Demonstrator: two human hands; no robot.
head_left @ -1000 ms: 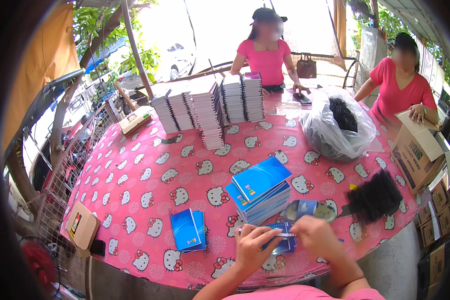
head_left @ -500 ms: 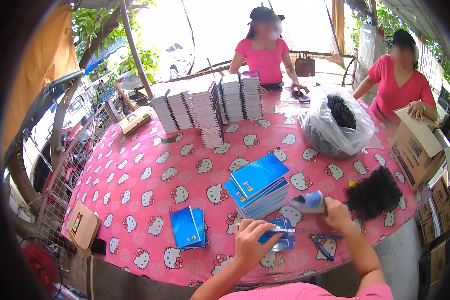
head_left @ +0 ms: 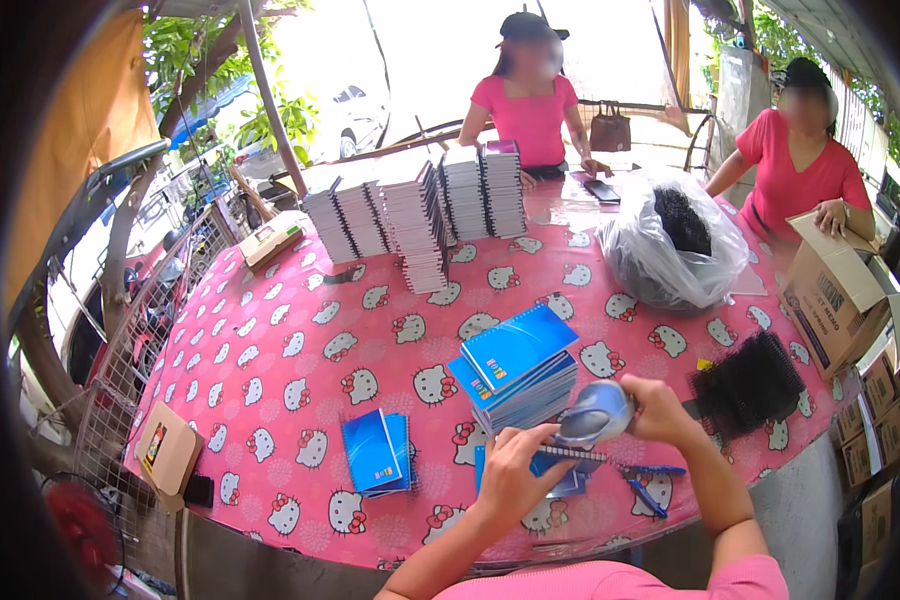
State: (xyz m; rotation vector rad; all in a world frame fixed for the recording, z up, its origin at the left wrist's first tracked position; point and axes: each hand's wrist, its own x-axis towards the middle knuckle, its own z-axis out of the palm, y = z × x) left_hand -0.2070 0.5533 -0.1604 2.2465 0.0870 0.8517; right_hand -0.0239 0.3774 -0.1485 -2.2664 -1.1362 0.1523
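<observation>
My left hand (head_left: 515, 470) closes on a small blue notebook (head_left: 555, 462), whose bound edge faces up with a dark coil along it. In my right hand (head_left: 660, 408) is a rounded blue-and-grey handheld tool (head_left: 598, 412); its exact kind I cannot make out. The tool's front end is just above the notebook's bound edge, close to my left fingers. Directly beyond my hands rises a stack of blue notebooks (head_left: 520, 350). Blue-handled pliers (head_left: 650, 492) lie to the right of the held notebook. A smaller pile of blue notebooks (head_left: 372, 450) lies to the left.
Tall stacks of coil-bound notebooks (head_left: 410, 225) stand at the far side of the pink patterned table (head_left: 270, 380). A plastic bag (head_left: 670, 270) of black coils and a heap of black coils (head_left: 755, 385) are at right, beside a cardboard box (head_left: 835, 300). Two people stand across the table.
My right hand has brought the tool left and slightly down, onto or just above the notebook's bound edge. The coil no longer sticks out far to the right. A phone across the table shows more clearly.
</observation>
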